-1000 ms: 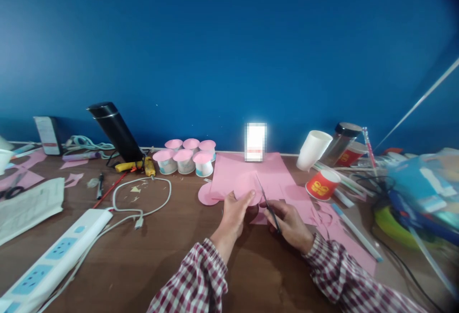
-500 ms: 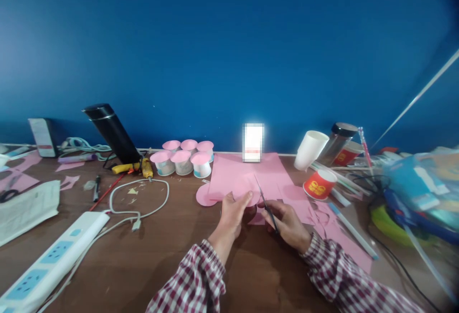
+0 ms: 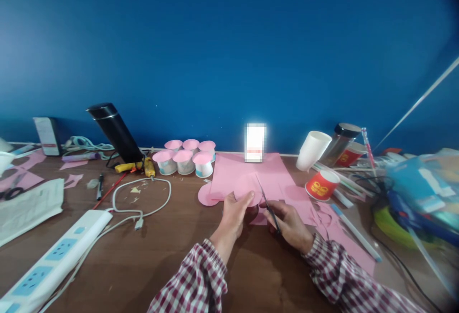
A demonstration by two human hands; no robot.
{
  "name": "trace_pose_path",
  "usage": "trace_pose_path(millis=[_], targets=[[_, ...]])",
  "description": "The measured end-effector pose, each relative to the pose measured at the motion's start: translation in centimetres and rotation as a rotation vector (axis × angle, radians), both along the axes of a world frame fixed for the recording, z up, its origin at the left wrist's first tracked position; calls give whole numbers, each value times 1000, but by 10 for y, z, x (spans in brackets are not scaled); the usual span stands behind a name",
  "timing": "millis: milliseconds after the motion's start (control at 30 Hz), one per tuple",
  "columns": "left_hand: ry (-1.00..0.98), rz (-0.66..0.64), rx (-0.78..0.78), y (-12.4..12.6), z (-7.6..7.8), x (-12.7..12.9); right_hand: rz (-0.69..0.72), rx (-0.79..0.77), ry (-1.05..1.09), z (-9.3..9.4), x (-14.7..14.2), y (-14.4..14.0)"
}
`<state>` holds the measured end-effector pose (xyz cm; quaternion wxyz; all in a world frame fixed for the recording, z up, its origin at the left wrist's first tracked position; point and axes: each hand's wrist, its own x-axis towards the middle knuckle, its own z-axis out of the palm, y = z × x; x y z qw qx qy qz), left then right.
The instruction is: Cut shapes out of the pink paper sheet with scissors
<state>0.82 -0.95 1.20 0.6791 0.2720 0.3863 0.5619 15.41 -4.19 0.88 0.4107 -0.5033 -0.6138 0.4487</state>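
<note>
Pinched between thumb and fingers of my left hand (image 3: 234, 215) is a rounded piece of pink paper (image 3: 251, 189). My right hand (image 3: 287, 222) is closed on dark scissors (image 3: 269, 207), whose blades point up and away along the right edge of that piece. Beneath and behind my hands lie larger pink paper sheets (image 3: 229, 169). A pink paper disc (image 3: 207, 195) rests left of the sheets, partly covered by them. Some of my left fingers are hidden under the paper.
Several short cups with pink tops (image 3: 184, 162) stand behind on the left. A power strip (image 3: 53, 260), white cable (image 3: 143, 214) and black flask (image 3: 114, 131) are further left. To the right are a red paper cup (image 3: 322, 184), white cups (image 3: 313, 150), a marker (image 3: 355, 231) and paper scraps.
The whole view has shifted slightly, so the things on the table sit a little further right. Both hands keep nearly the same pose, still on the paper and the scissors.
</note>
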Motion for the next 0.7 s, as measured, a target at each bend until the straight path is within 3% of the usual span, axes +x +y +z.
trace_pose_path(millis=[700], targets=[[61, -6, 45, 1, -9, 0, -22, -11, 9, 0, -2, 0]])
